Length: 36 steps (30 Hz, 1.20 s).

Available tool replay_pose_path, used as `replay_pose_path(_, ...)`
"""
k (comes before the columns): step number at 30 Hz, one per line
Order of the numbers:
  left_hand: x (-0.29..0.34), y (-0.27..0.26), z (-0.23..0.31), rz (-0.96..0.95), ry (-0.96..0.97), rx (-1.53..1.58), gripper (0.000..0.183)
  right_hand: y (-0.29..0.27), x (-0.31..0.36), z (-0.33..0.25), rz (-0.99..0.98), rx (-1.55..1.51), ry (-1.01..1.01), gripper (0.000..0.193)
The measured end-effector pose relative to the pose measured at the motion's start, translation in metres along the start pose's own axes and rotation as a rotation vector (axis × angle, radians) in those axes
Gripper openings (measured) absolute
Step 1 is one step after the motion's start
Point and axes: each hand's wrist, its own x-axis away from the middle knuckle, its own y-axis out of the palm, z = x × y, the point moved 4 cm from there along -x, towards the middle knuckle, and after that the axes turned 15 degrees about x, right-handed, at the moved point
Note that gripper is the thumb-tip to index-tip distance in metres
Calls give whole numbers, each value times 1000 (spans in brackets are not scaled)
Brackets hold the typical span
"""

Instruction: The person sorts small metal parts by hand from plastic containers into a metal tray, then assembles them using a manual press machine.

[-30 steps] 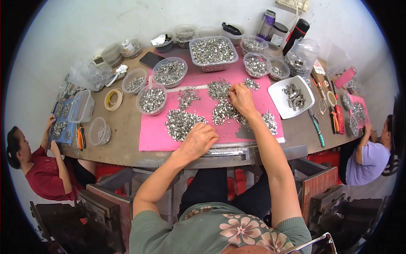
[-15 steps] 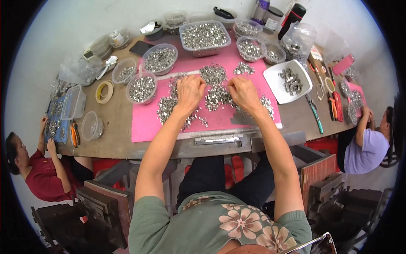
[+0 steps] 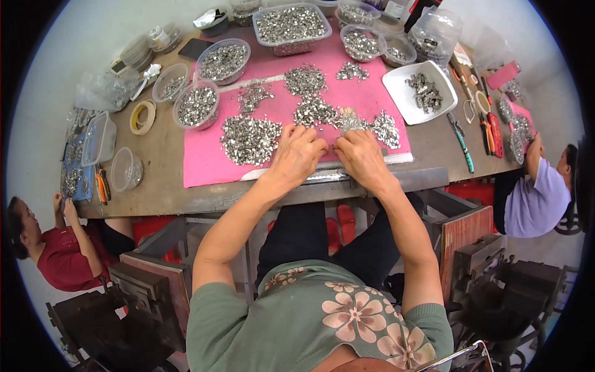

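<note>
Curled fingers on both hands, knuckles up, so what's pinched can't be told. Left hand [image 3: 299,154] and right hand [image 3: 359,158] are pressed side by side at the near edge of the pink mat [image 3: 204,162], mid frame. Small metal parts [image 3: 250,139] are heaped just left of the left hand, w/ a white tray [image 3: 403,93] further upper right.

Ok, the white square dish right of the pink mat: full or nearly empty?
Nearly empty. The white square dish holds only a small cluster of metal parts near its middle, with bare white bottom showing all around them.
</note>
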Motion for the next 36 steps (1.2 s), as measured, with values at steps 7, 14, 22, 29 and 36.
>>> replay_pose_path(7,2,4,9,88,-26,-61,7,0,4,-3,-14,101,-44,10)
replay_pose_path(14,18,0,18,31,-201,390,9,6,4,3,14,-113,51,11)
replay_pose_path(22,30,4,37,77,-159,423,7,9,5,2,67,-226,93,9)
replay_pose_path(29,32,4,39,128,-114,427,11,8,4,0,56,-209,88,8)
replay_pose_path(36,33,7,50,122,-50,247,14,8,0,-2,36,-212,74,7)
